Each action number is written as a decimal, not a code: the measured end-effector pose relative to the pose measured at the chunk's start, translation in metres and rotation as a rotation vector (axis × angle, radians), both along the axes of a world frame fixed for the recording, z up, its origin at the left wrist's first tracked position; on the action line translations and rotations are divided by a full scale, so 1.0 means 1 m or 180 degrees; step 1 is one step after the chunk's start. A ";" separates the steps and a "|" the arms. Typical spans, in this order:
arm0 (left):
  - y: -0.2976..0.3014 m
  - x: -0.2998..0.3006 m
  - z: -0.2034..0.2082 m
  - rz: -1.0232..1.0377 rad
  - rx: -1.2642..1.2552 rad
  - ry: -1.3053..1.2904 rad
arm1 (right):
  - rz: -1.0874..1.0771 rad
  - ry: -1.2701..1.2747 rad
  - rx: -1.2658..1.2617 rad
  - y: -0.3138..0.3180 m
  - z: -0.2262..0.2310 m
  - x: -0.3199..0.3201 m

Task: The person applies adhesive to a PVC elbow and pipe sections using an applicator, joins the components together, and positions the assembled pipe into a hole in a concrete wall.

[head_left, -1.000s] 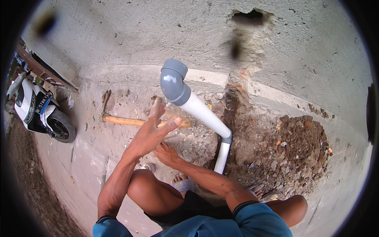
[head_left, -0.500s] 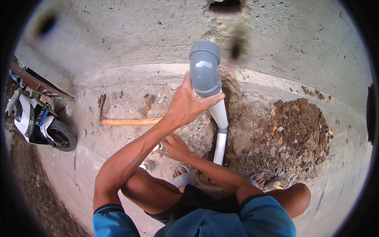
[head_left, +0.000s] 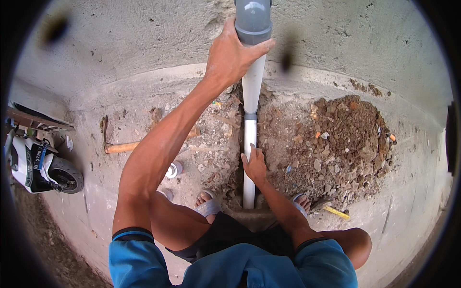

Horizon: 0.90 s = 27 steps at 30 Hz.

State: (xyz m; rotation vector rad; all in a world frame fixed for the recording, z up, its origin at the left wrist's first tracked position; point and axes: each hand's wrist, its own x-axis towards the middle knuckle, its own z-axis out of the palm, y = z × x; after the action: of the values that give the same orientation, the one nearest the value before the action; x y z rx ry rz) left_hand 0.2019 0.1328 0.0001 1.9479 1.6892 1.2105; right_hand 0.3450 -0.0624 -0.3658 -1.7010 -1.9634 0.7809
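Up high, the left hand (head_left: 233,55) wraps the grey fitting (head_left: 253,21) atop the white pipe (head_left: 249,139) standing in the trench; the right hand (head_left: 254,165) grips it lower. Small white bottle (head_left: 174,169) lies near a pickaxe (head_left: 126,145).

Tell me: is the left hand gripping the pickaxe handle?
No, the left hand grips the grey pipe elbow; the pickaxe lies untouched on the ground.
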 end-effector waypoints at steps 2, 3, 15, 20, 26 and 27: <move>0.011 0.001 -0.005 0.0126 -0.0118 -0.0087 | -0.0021 0.0190 -0.0033 0.016 0.010 -0.011; 0.018 0.002 -0.010 0.0179 0.0001 -0.0048 | -0.0043 0.0264 -0.0058 0.025 0.016 -0.014; 0.033 0.002 -0.024 0.0728 0.0250 -0.0610 | -0.0216 0.1831 0.1675 0.157 0.212 -0.035; 0.036 0.025 -0.019 0.0405 0.0167 -0.0291 | -0.0198 0.1313 0.2294 0.222 0.271 -0.042; 0.062 -0.037 -0.025 0.0203 0.0793 -0.1701 | -0.0767 0.1819 0.2555 0.250 0.321 -0.060; 0.060 -0.043 -0.022 0.0250 0.0637 -0.2242 | -0.0751 0.1808 0.2757 0.251 0.325 -0.061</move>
State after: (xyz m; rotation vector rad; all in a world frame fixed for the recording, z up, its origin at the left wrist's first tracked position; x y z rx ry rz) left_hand 0.1592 0.1926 -0.0218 1.2982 1.3079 1.8679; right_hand 0.2842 0.1881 -0.0404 -1.0042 -1.3565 0.2094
